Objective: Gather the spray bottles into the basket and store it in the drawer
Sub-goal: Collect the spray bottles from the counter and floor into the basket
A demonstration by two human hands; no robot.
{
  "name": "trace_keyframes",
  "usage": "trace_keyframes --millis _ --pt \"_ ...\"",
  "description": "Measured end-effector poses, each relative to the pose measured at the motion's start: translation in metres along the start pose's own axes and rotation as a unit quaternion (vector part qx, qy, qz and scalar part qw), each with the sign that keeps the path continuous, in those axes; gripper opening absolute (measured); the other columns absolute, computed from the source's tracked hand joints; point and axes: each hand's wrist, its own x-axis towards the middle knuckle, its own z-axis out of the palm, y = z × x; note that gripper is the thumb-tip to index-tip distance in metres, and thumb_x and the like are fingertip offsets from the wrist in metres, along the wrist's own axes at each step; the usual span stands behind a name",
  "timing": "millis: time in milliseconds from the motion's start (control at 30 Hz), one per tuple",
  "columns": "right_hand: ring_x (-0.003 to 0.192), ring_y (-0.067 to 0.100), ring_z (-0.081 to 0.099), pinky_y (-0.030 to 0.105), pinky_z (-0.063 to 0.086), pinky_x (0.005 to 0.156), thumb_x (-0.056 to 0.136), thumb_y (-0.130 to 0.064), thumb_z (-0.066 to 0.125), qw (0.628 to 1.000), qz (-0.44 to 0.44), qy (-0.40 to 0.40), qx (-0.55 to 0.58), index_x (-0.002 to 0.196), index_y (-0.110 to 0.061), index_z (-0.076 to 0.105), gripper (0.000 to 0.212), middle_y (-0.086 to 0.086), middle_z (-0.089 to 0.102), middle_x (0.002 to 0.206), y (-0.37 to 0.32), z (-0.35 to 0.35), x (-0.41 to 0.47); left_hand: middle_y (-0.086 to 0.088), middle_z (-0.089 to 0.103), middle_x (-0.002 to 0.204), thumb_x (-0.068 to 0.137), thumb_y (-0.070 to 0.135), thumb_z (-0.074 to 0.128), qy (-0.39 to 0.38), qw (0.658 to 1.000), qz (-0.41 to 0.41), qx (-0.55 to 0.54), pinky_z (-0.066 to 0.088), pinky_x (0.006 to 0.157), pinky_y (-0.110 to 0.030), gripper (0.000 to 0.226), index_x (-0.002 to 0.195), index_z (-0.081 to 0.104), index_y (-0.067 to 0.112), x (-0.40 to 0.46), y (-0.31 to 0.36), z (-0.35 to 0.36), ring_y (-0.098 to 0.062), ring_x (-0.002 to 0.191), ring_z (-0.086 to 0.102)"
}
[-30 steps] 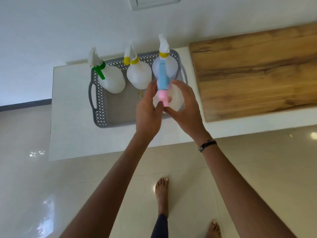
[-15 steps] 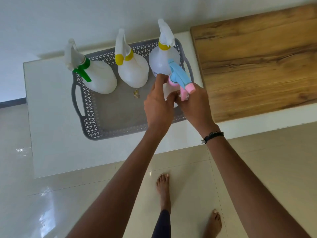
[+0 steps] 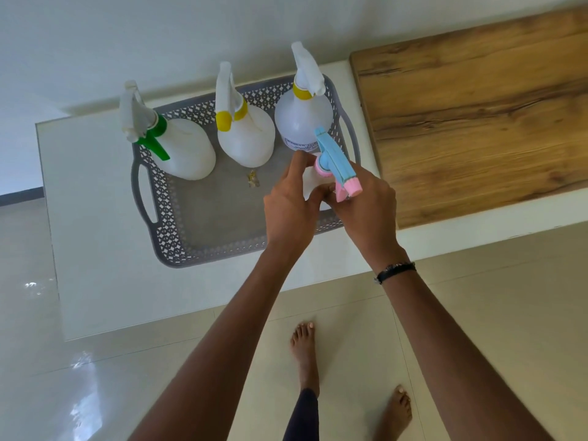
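Hiding most of its white body, both hands, left (image 3: pixel 291 206) and right (image 3: pixel 366 202), grip the blue-and-pink-triggered spray bottle (image 3: pixel 335 165) over the grey perforated plastic basket's (image 3: pixel 165 198) right end. Three white spray bottles (image 3: pixel 245 135) stand along the basket's far side.

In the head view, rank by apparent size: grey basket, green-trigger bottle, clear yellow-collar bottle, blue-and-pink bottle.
1. grey basket
2. green-trigger bottle
3. clear yellow-collar bottle, close to the previous, so unsure
4. blue-and-pink bottle, mostly hidden by both hands

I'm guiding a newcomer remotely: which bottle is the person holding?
Find the grey basket on the white counter. At its right end, both hands grip a white bottle. Only its sprayer is blue and pink; its neighbours' are white.
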Motion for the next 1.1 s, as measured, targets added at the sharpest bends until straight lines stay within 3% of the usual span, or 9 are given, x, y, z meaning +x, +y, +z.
trace_keyframes --millis 167,300,367,433,467,533,733,933,1100 --pt "0.077 0.033 0.072 0.022 0.047 0.065 0.067 -0.019 0.081 0.999 -0.009 0.04 -0.025 0.104 0.003 0.067 0.045 0.02 0.074 0.091 -0.006 0.001 -0.005 0.009 0.065 0.124 0.088 0.019 0.067 -0.002 1.0 0.005 0.01 0.042 0.079 -0.021 0.037 0.122 0.052 0.017 0.0 -0.003 0.001 -0.019 0.1 0.064" --pt "0.076 0.028 0.072 0.02 0.043 0.068 0.07 -0.023 0.08 0.999 0.001 0.042 -0.028 0.106 0.002 0.066 0.046 0.016 0.074 0.09 -0.01 0.0 -0.011 0.006 0.065 0.123 0.089 0.022 0.066 -0.021 1.0 -0.011 -0.001 0.047 0.084 -0.028 0.036 0.122 0.052 0.016 -0.002 -0.007 0.0 -0.02 0.106 0.062" --pt "0.083 0.028 0.07 0.021 0.047 0.071 0.075 -0.025 0.078 1.0 0.019 0.011 0.005 0.113 0.0 0.062 0.048 0.016 0.073 0.096 -0.007 -0.002 -0.013 -0.001 0.063 0.126 0.088 0.02 0.068 -0.036 0.999 -0.013 -0.012 0.049 0.091 -0.033 0.04 0.124 0.052 0.013 -0.005 -0.01 -0.002 -0.022 0.112 0.059" --pt "0.098 0.027 0.065 0.031 0.054 0.082 0.078 -0.021 0.075 0.997 0.048 -0.027 0.049 0.123 -0.003 0.056 0.052 0.014 0.069 0.11 0.0 -0.007 -0.019 -0.003 0.059 0.13 0.087 0.017 0.067 -0.021 0.999 -0.016 -0.032 0.05 0.094 -0.035 0.043 0.126 0.049 0.011 -0.017 -0.013 -0.006 -0.023 0.115 0.057" --pt "0.107 0.024 0.062 0.036 0.055 0.09 0.08 -0.018 0.074 0.995 0.061 -0.029 0.069 0.128 -0.006 0.053 0.054 0.011 0.066 0.119 0.005 -0.011 -0.024 -0.002 0.057 0.131 0.088 0.016 0.066 -0.003 0.999 -0.021 -0.04 0.048 0.094 -0.031 0.042 0.126 0.049 0.01 -0.028 -0.014 -0.008 -0.022 0.116 0.056" --pt "0.116 0.018 0.058 0.041 0.055 0.091 0.083 -0.011 0.07 0.99 0.091 0.0 0.112 0.131 -0.011 0.051 0.052 0.006 0.061 0.128 0.011 -0.022 -0.043 -0.003 0.058 0.129 0.091 0.015 0.062 0.03 0.998 -0.035 -0.049 0.046 0.09 -0.025 0.035 0.123 0.05 0.009 -0.055 -0.013 -0.012 -0.017 0.117 0.054" --pt "0.097 0.013 0.066 0.024 0.055 0.082 0.09 -0.007 0.058 0.973 0.166 0.028 0.156 0.123 -0.012 0.057 0.033 0.002 0.066 0.116 0.017 -0.066 -0.152 0.003 0.067 0.108 0.095 0.012 0.056 0.003 0.998 -0.019 -0.056 0.05 0.08 -0.022 0.013 0.108 0.055 0.011 -0.159 -0.004 0.003 -0.007 0.097 0.062" --pt "0.093 0.011 0.064 0.029 0.055 0.083 0.091 -0.007 0.054 0.97 0.195 0.025 0.144 0.117 -0.014 0.06 0.027 -0.001 0.069 0.106 0.054 -0.107 -0.282 0.008 0.067 0.099 0.096 0.014 0.054 -0.052 0.996 -0.02 -0.073 0.05 0.072 -0.02 0.013 0.109 0.055 0.014 -0.274 0.017 0.053 0.013 0.085 0.058" --pt "0.089 0.01 0.065 0.026 0.054 0.08 0.092 -0.012 0.055 0.967 0.223 0.028 0.119 0.113 -0.016 0.062 0.022 -0.003 0.07 0.103 0.101 -0.156 -0.398 0.001 0.069 0.103 0.096 0.016 0.055 -0.103 0.99 -0.035 -0.094 0.058 0.079 -0.035 0.013 0.109 0.056 0.015 -0.389 0.025 0.108 0.0 0.088 0.061"
